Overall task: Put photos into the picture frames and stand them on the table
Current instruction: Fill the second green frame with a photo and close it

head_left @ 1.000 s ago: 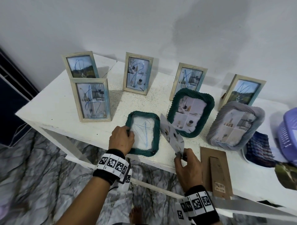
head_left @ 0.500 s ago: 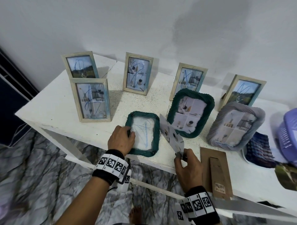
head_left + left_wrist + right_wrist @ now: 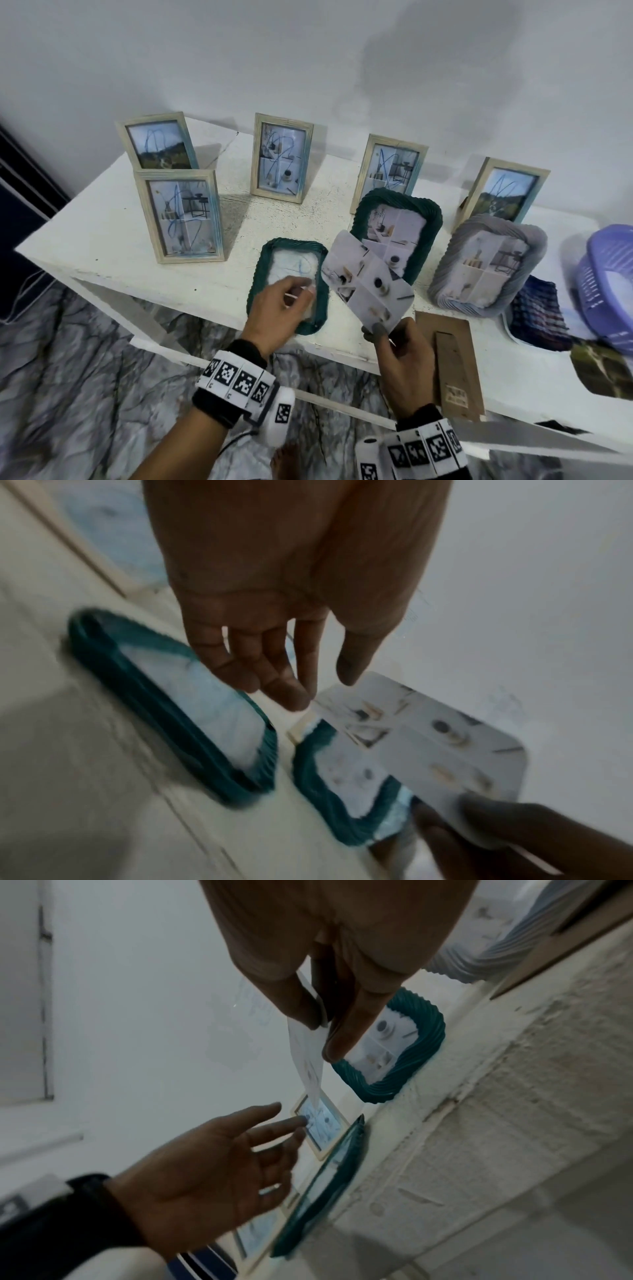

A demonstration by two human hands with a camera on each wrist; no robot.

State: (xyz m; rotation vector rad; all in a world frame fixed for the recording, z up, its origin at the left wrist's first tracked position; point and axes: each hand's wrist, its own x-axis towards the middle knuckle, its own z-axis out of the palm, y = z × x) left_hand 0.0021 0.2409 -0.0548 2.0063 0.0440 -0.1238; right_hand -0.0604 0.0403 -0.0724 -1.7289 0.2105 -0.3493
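While the right hand (image 3: 406, 363) pinches the glossy, round-cornered photo (image 3: 368, 279) by its lower corner between thumb and fingers, the sheet stands tilted above the white table (image 3: 102, 240), between the two teal frames. The left hand (image 3: 279, 313) hovers with fingers relaxed and spread over the flat-lying teal frame (image 3: 260, 270), holding nothing; contact with its pale pane cannot be confirmed. That frame has a ribbed, rope-like border and lies at the near table edge. A second teal frame (image 3: 426, 219) stands behind the photo, partly hidden by it. Motion blur softens both wrist views. A brown backing board (image 3: 455, 359) lies just right of the right hand.
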